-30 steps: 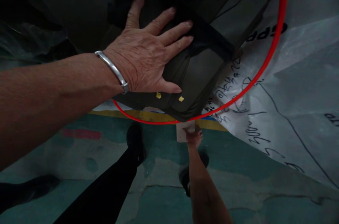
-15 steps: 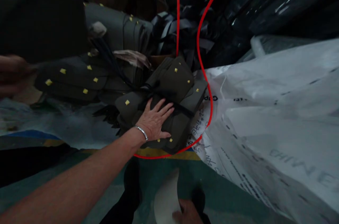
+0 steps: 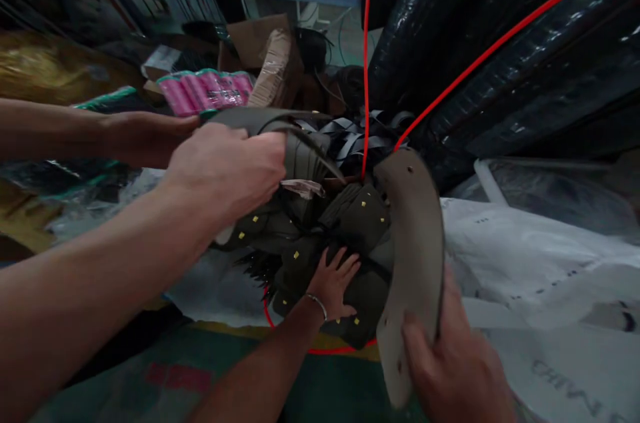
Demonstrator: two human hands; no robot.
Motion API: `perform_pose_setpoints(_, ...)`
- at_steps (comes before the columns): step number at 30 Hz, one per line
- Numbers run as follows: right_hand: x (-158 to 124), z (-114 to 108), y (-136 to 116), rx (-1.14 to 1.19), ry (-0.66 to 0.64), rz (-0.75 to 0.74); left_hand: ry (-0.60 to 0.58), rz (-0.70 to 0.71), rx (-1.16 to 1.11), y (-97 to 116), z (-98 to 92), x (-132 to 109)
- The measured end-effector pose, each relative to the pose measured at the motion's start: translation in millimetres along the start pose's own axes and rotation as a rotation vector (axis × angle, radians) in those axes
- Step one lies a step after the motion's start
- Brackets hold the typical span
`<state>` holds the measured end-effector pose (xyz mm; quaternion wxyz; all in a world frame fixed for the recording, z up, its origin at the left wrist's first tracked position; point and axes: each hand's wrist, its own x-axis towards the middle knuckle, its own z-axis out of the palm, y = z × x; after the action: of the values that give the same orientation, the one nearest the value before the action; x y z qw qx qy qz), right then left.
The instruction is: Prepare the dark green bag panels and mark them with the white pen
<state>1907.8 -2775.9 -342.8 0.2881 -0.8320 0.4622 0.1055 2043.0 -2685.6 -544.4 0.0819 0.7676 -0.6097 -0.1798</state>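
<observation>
My left hand (image 3: 334, 284), with a silver bangle at the wrist, lies flat with fingers spread on a bundle of dark olive cut pieces (image 3: 371, 215). The pieces carry small yellow marks, and a dark band crosses them. In my right hand (image 3: 463, 363) is a curved grey-brown panel (image 3: 417, 230) with small holes near its ends, gripped at its lower part and held upright beside the bundle. To the left, a co-worker's two hands (image 3: 230, 166) hold a dark, bent sheet (image 3: 250, 120). The material of the pieces is hard to tell.
A red cord (image 3: 367, 63) loops around the bundle area. White printed sacking (image 3: 550, 316) lies on the right. Black plastic-wrapped rolls (image 3: 505, 76) lean behind. Farther back are pink packets (image 3: 205, 91) and an open cardboard box (image 3: 265, 36). Dark strips (image 3: 350, 136) lie heaped behind the bundle.
My view has tilted up. My right hand has raised the curved panel from low down to beside the bundle. My left hand stays on the bundle. The co-worker's arms have reached further in.
</observation>
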Motion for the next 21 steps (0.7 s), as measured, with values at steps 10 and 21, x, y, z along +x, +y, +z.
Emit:
perform_pose_setpoints(10,149,126,-50,0.155,0.1,-0.127,-0.036,-0.052,-0.08,0,28.1,4)
perform_pose_setpoints(21,201,110,33,0.422,0.329,0.157,-0.09,-0.115,-0.091,5,16.3,0)
